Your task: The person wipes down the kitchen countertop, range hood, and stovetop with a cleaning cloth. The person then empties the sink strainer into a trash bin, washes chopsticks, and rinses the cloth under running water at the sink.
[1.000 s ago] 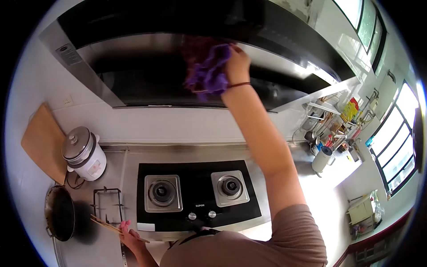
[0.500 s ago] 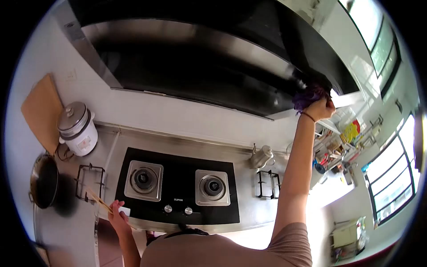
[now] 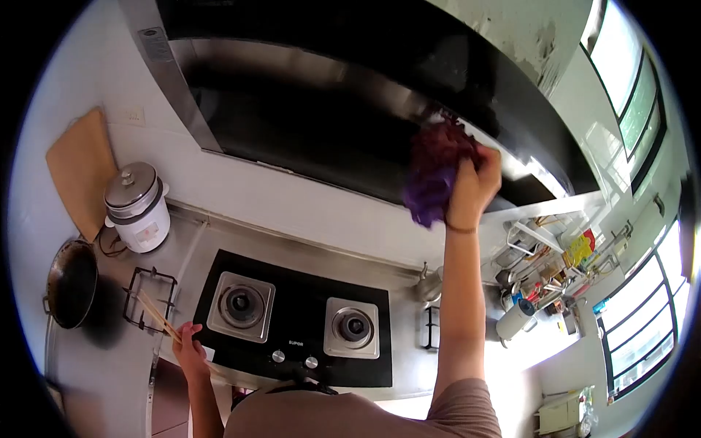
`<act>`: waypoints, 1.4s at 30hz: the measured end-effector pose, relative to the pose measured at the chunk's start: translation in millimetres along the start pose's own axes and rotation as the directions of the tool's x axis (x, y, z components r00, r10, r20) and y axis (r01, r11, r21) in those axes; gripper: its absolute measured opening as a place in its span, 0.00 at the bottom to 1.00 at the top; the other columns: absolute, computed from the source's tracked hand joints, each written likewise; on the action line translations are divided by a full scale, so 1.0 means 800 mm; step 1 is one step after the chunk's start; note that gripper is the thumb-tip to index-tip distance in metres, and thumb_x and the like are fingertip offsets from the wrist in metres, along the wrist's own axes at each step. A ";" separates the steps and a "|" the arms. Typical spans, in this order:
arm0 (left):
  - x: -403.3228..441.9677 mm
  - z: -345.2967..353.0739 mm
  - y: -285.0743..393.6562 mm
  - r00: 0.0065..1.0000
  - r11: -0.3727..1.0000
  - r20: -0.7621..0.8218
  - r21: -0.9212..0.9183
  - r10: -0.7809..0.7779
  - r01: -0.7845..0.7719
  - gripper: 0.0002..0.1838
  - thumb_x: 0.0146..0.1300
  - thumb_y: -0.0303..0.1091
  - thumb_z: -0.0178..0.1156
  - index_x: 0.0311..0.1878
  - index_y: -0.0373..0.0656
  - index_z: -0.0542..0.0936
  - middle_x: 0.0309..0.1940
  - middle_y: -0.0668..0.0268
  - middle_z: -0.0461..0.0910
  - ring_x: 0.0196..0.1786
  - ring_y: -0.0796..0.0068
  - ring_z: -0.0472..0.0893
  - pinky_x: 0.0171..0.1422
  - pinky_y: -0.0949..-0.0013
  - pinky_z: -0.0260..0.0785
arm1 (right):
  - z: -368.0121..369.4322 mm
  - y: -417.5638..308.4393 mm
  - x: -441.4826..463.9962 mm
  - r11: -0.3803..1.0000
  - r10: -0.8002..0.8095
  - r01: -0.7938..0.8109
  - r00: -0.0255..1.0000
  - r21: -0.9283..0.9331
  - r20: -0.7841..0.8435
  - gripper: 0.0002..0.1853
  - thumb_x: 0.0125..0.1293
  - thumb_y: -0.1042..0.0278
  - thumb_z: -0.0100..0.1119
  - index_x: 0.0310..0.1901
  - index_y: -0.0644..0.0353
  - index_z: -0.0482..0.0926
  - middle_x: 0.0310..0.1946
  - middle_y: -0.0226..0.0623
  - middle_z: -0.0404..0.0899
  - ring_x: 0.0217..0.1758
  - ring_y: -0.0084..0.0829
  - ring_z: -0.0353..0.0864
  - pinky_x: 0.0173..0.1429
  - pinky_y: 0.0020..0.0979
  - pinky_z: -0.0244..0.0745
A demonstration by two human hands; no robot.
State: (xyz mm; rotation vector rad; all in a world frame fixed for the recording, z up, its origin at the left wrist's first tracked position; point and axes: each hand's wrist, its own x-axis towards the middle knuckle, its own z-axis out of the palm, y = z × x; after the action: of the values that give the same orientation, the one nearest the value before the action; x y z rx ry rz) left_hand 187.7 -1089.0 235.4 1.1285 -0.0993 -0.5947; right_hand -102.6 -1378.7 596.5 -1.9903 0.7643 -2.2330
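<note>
My right hand (image 3: 476, 184) is raised to the black range hood (image 3: 307, 120) and closed round a bunched purple and dark red cloth (image 3: 432, 171). The cloth is against or just in front of the hood's dark face; contact is hard to make out. Low on the left, my left hand (image 3: 191, 353) grips a pair of wooden chopsticks (image 3: 156, 314) at the counter's front edge. Their tips point up and left, over a black pan support (image 3: 150, 298). Beside this hand lies the black gas stove (image 3: 296, 321) with two burners bare of their supports.
At the left are a rice cooker (image 3: 137, 208), a cutting board (image 3: 82, 171) leaning on the wall, and a wok (image 3: 73, 285). A metal kettle (image 3: 429, 283), partly behind my right arm, and another pan support (image 3: 432, 328) stand right of the stove. Cluttered shelves (image 3: 555, 270) are farther right.
My right hand has moved left along the hood with the cloth, and more of the cloth shows. The view has shifted a little. My left hand still holds the chopsticks.
</note>
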 end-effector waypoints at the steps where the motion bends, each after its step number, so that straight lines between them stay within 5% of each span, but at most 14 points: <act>1: -0.001 -0.001 0.000 1.000 1.000 -0.004 0.021 0.007 -0.007 0.11 0.65 0.35 0.50 0.44 0.38 0.73 0.33 0.62 0.79 0.10 0.88 0.56 0.12 0.82 0.44 | -0.009 -0.019 -0.006 0.972 -0.161 0.144 0.984 -0.183 -0.080 0.10 0.50 0.84 0.50 0.36 0.67 0.70 0.32 0.34 0.72 0.36 0.26 0.70 0.47 0.26 0.68; 5: -0.004 -0.021 -0.009 0.999 0.999 -0.030 0.020 0.036 -0.036 0.11 0.65 0.35 0.50 0.44 0.38 0.73 0.33 0.62 0.79 0.10 0.89 0.56 0.12 0.83 0.44 | -0.049 0.009 0.012 0.991 -0.134 0.117 0.851 -0.066 -0.508 0.08 0.54 0.83 0.48 0.36 0.66 0.69 0.35 0.38 0.71 0.38 0.28 0.72 0.47 0.29 0.70; 8: -0.006 -0.035 -0.007 0.994 1.000 -0.113 0.007 -0.017 0.018 0.11 0.65 0.36 0.50 0.43 0.38 0.73 0.32 0.62 0.79 0.10 0.90 0.57 0.12 0.83 0.45 | -0.035 -0.007 0.040 0.930 0.054 0.196 0.763 0.310 -0.644 0.10 0.58 0.81 0.43 0.43 0.68 0.66 0.36 0.45 0.73 0.37 0.37 0.77 0.40 0.35 0.80; 14: 0.002 -0.067 0.004 0.989 1.000 -0.145 0.008 0.030 -0.029 0.11 0.64 0.37 0.52 0.42 0.39 0.74 0.31 0.62 0.79 0.10 0.90 0.57 0.12 0.83 0.45 | 0.019 0.019 0.028 0.704 0.218 0.160 0.878 0.692 -0.425 0.14 0.64 0.70 0.41 0.49 0.62 0.69 0.41 0.46 0.75 0.37 0.43 0.79 0.37 0.40 0.81; 16: 0.006 -0.079 0.009 0.987 0.999 -0.154 -0.011 0.044 -0.046 0.11 0.64 0.38 0.52 0.42 0.40 0.74 0.32 0.63 0.79 0.11 0.90 0.57 0.12 0.83 0.44 | 0.055 0.017 0.017 0.311 0.223 0.058 0.966 0.949 -0.132 0.22 0.66 0.58 0.33 0.54 0.62 0.69 0.50 0.46 0.72 0.49 0.48 0.75 0.53 0.49 0.72; 17: 0.010 -0.086 0.013 0.984 0.997 -0.166 -0.022 0.068 -0.073 0.11 0.65 0.37 0.51 0.43 0.39 0.74 0.32 0.62 0.79 0.10 0.90 0.57 0.11 0.82 0.45 | 0.080 0.007 0.005 0.601 0.185 0.013 0.971 0.799 -0.154 0.27 0.67 0.52 0.28 0.57 0.61 0.67 0.55 0.44 0.69 0.56 0.48 0.70 0.61 0.50 0.64; 20: 0.012 -0.106 0.027 0.972 0.994 -0.215 -0.040 0.092 -0.102 0.11 0.66 0.36 0.49 0.43 0.38 0.73 0.32 0.61 0.79 0.09 0.89 0.56 0.10 0.82 0.45 | 0.161 -0.042 -0.021 0.399 0.210 -0.030 0.976 0.916 -0.060 0.20 0.68 0.57 0.34 0.50 0.63 0.70 0.45 0.45 0.74 0.45 0.43 0.76 0.50 0.44 0.74; 22: 0.019 -0.124 0.033 0.965 0.992 -0.242 -0.055 0.100 -0.116 0.11 0.66 0.36 0.49 0.43 0.38 0.73 0.33 0.61 0.78 0.09 0.90 0.56 0.10 0.82 0.44 | 0.215 -0.095 -0.037 0.665 0.276 -0.011 0.933 0.747 -0.233 0.14 0.68 0.64 0.40 0.44 0.64 0.71 0.36 0.43 0.77 0.36 0.38 0.78 0.40 0.37 0.77; 23: 0.021 -0.136 0.031 0.958 0.989 -0.261 -0.055 0.117 -0.136 0.11 0.66 0.36 0.49 0.43 0.38 0.74 0.33 0.61 0.78 0.09 0.90 0.55 0.10 0.82 0.44 | 0.237 -0.119 -0.043 0.570 0.330 -0.027 0.923 0.821 -0.199 0.10 0.66 0.68 0.44 0.40 0.65 0.72 0.32 0.41 0.77 0.30 0.35 0.78 0.35 0.33 0.77; 27: 0.040 -0.179 0.044 0.925 0.989 -0.372 -0.084 0.082 -0.121 0.11 0.66 0.37 0.49 0.43 0.39 0.74 0.34 0.62 0.79 0.10 0.91 0.55 0.12 0.83 0.43 | 0.327 -0.132 -0.075 0.603 0.328 -0.064 0.928 0.796 -0.174 0.07 0.66 0.70 0.48 0.44 0.58 0.66 0.40 0.38 0.75 0.39 0.33 0.76 0.41 0.33 0.76; 28: 0.044 -0.190 0.047 0.907 0.990 -0.418 -0.096 0.052 -0.101 0.11 0.66 0.37 0.49 0.43 0.40 0.74 0.34 0.63 0.79 0.11 0.91 0.55 0.12 0.83 0.44 | 0.343 -0.149 -0.081 0.520 0.318 -0.098 0.944 0.849 -0.086 0.08 0.65 0.77 0.45 0.45 0.61 0.62 0.42 0.34 0.68 0.44 0.26 0.69 0.53 0.28 0.67; 34: 0.063 -0.230 0.091 0.878 0.991 -0.467 -0.028 0.104 -0.132 0.13 0.66 0.38 0.50 0.46 0.40 0.74 0.37 0.62 0.78 0.11 0.90 0.56 0.12 0.83 0.44 | 0.446 -0.194 -0.111 0.684 0.253 -0.087 0.959 0.724 -0.124 0.09 0.63 0.77 0.48 0.43 0.61 0.62 0.39 0.33 0.66 0.41 0.23 0.65 0.49 0.24 0.66; 37: 0.068 -0.242 0.095 0.881 0.988 -0.455 -0.020 0.128 -0.154 0.13 0.66 0.38 0.50 0.47 0.39 0.73 0.39 0.62 0.78 0.10 0.90 0.55 0.12 0.83 0.44 | 0.457 -0.229 -0.115 0.362 0.477 -0.341 0.867 0.868 0.142 0.10 0.62 0.75 0.49 0.45 0.63 0.66 0.41 0.36 0.72 0.41 0.28 0.72 0.47 0.29 0.71; 42: 0.056 -0.225 0.089 0.890 0.985 -0.434 -0.036 0.139 -0.171 0.14 0.66 0.38 0.49 0.47 0.39 0.73 0.38 0.62 0.78 0.10 0.90 0.55 0.12 0.84 0.43 | 0.401 -0.191 -0.092 0.311 0.471 -0.370 0.860 0.875 0.196 0.10 0.64 0.70 0.51 0.43 0.66 0.71 0.37 0.42 0.77 0.37 0.35 0.78 0.41 0.34 0.77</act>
State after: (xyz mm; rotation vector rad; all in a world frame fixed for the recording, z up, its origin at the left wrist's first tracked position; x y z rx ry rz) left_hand 319.9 -942.9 208.0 1.1449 0.2123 -0.1937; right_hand 256.1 -1321.7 603.8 -0.9699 -0.0274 -1.7570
